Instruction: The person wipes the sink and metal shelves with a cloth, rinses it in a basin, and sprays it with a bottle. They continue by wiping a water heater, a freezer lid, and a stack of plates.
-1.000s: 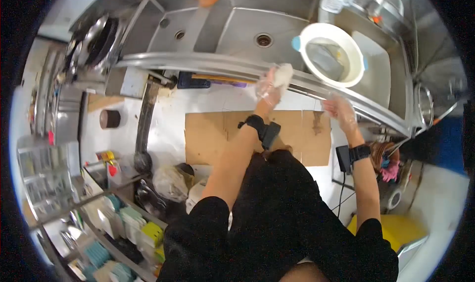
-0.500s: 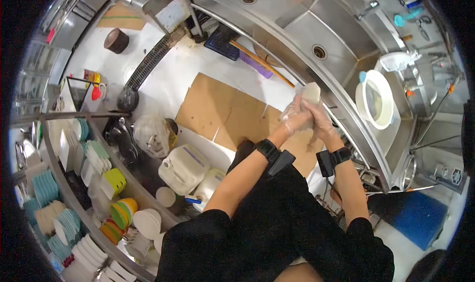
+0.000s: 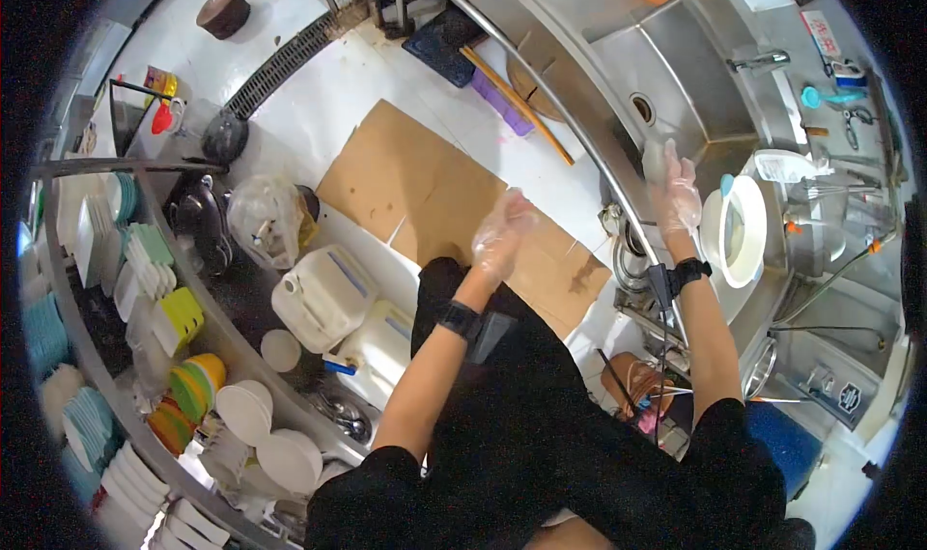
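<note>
My right hand (image 3: 680, 200), in a clear plastic glove, is raised at the front rim of the steel sink (image 3: 666, 77). A pale oblong thing (image 3: 658, 161) is held against its fingers; blur hides what kind it is. To the right of that hand stands a white oval basin (image 3: 712, 226) with a pale piece in it. My left hand (image 3: 506, 233), also gloved, hangs lower over the brown cardboard (image 3: 415, 183) on the floor. Its fingers are loosely apart, somewhat blurred, and I see nothing in them.
Shelves at the left carry stacked plates (image 3: 246, 413) and coloured bowls (image 3: 198, 386). White jerrycans (image 3: 323, 299) and a clear bag (image 3: 264, 224) stand beside them. Over the sink are a faucet (image 3: 763, 61) and hanging utensils. A wooden stick (image 3: 521, 106) lies under the sink rail.
My hands, together around the pale thing before, have separated. The right has moved up and right to the sink with it; the left has moved left and down. The view has shifted.
</note>
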Demonstrator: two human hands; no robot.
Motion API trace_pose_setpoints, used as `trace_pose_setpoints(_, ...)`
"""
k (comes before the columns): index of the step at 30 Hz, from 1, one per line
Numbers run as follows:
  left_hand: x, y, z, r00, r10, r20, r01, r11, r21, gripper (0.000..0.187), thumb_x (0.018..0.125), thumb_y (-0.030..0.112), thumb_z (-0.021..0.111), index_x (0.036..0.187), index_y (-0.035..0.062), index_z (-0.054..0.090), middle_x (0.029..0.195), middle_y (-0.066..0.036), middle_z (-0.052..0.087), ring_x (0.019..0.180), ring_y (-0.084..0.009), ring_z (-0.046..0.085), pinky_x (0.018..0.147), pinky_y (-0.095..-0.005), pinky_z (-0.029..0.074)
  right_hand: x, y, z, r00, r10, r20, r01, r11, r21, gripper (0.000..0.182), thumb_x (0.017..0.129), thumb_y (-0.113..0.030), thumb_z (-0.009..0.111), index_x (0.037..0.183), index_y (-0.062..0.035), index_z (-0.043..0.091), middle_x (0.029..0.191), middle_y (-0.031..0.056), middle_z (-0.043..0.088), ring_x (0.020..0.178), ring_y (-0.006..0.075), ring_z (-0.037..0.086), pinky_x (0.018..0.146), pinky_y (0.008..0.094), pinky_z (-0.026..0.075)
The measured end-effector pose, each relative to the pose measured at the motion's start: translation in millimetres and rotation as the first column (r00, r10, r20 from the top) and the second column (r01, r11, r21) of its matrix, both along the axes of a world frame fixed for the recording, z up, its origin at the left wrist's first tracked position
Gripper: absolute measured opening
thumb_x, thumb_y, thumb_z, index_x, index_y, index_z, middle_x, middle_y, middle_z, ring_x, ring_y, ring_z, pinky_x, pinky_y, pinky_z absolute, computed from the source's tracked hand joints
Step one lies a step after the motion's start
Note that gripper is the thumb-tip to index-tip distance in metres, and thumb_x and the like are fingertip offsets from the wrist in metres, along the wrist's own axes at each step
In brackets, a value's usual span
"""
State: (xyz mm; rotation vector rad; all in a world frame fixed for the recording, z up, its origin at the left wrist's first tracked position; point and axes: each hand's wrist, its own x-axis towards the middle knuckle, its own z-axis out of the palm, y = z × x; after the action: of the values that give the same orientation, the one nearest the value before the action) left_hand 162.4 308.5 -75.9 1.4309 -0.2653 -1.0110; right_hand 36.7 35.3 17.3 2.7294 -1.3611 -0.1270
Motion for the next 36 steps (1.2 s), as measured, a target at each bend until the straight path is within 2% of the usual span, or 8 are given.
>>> trace_pose_setpoints(9, -12.2, 6.2, -7.5, 0.997, 0.058, -0.047, -0.049, 0.983, 0.176, 0.053, 0.088, 0.021, 0.060, 0.134, 0.0040, 0.042, 0.121, -0.011, 0.058, 0.111, -0.0203, 0.055, 0.093, -0.0298, 0.043, 98.0, -35.7, -17.7, 0.932, 0.362, 0.015, -0.362, 0.932, -0.001, 0.072, 0.081, -0.019, 0.064, 0.143, -0.0358, 0.031, 0.140, 0.0149, 0.040, 0.112, 0.0366, 0.054, 0.090, 0.0430, 0.049)
trace_pose_setpoints(15, -26.4, -13.2, -59.5, 0.987, 0.121, -0.110, -0.110, 0.989, 0.097, 0.049, 0.087, 0.020, 0.061, 0.133, 0.0090, 0.046, 0.116, -0.011, 0.060, 0.110, -0.0188, 0.055, 0.094, -0.0298, 0.042, 125.1, -65.2, -44.5, 0.838, 0.524, 0.153, -0.525, 0.850, -0.036, 0.073, 0.080, -0.018, 0.066, 0.141, -0.0395, 0.033, 0.143, 0.0141, 0.037, 0.116, 0.0351, 0.053, 0.086, 0.0427, 0.052)
trace_pose_setpoints(24, -42.8, -26.1, -86.0, 0.993, -0.042, -0.111, 0.056, 0.990, 0.127, 0.053, 0.088, 0.021, 0.061, 0.135, 0.0053, 0.042, 0.121, -0.010, 0.057, 0.113, -0.0186, 0.053, 0.099, -0.0315, 0.041, -21.3, -2.8, -13.5, 0.916, 0.400, -0.007, -0.399, 0.915, 0.057, 0.074, 0.068, 0.001, 0.062, 0.137, -0.0190, 0.045, 0.140, 0.0148, 0.040, 0.126, 0.0342, 0.043, 0.106, 0.0395, 0.036)
trace_pose_setpoints(27, -41.9, -55.8, -48.1, 0.940, -0.114, -0.321, 0.072, 0.987, -0.142, 0.063, 0.085, 0.024, 0.064, 0.138, 0.0029, 0.036, 0.128, -0.013, 0.051, 0.115, -0.0216, 0.052, 0.102, -0.0335, 0.039, -33.3, 23.9, -38.3, 0.757, 0.512, 0.406, -0.584, 0.809, 0.069, 0.067, 0.069, 0.001, 0.063, 0.133, -0.0105, 0.048, 0.137, 0.0154, 0.045, 0.124, 0.0321, 0.046, 0.102, 0.0387, 0.041)
trace_pose_setpoints(31, -48.5, -106.7, -47.0, 0.994, -0.018, -0.109, -0.010, 0.968, -0.250, 0.074, 0.080, 0.032, 0.070, 0.138, 0.0021, 0.034, 0.129, -0.013, 0.050, 0.114, -0.0202, 0.051, 0.097, -0.0324, 0.043, 7.5, 70.4, -66.7, 0.827, 0.032, 0.561, -0.365, 0.790, 0.492, 0.074, 0.073, -0.008, 0.067, 0.140, -0.0076, 0.036, 0.135, 0.0206, 0.047, 0.124, 0.0338, 0.046, 0.103, 0.0373, 0.039)
trace_pose_setpoints(32, -44.1, -106.6, -49.8, 0.936, -0.085, -0.343, 0.014, 0.979, -0.205, 0.075, 0.078, 0.032, 0.070, 0.137, 0.0019, 0.035, 0.124, -0.010, 0.054, 0.113, -0.0195, 0.052, 0.095, -0.0324, 0.043, 14.8, 72.9, -72.7, 0.859, -0.053, 0.509, -0.292, 0.766, 0.572, 0.075, 0.075, -0.011, 0.067, 0.142, -0.0078, 0.033, 0.135, 0.0208, 0.046, 0.125, 0.0337, 0.046, 0.103, 0.0366, 0.039)
trace_pose_setpoints(34, -27.1, -111.8, -40.7, 0.923, 0.010, -0.384, -0.110, 0.964, -0.240, 0.079, 0.078, 0.031, 0.071, 0.140, 0.0033, 0.032, 0.129, -0.012, 0.049, 0.117, -0.0215, 0.049, 0.098, -0.0330, 0.041, 22.5, 61.9, -81.8, 0.830, -0.059, 0.554, -0.376, 0.674, 0.635, 0.075, 0.079, -0.019, 0.067, 0.143, -0.0076, 0.030, 0.136, 0.0210, 0.046, 0.124, 0.0339, 0.047, 0.102, 0.0371, 0.039)
trace_pose_setpoints(36, -16.7, -114.7, -47.6, 0.899, 0.101, -0.427, -0.234, 0.933, -0.273, 0.083, 0.077, 0.030, 0.072, 0.143, 0.0047, 0.028, 0.134, -0.014, 0.045, 0.121, -0.0235, 0.046, 0.100, -0.0335, 0.039, 37.4, 52.4, -69.7, 0.874, 0.224, 0.430, -0.468, 0.624, 0.626, 0.077, 0.078, -0.022, 0.068, 0.143, -0.0069, 0.031, 0.133, 0.0210, 0.049, 0.123, 0.0334, 0.049, 0.101, 0.0370, 0.040)
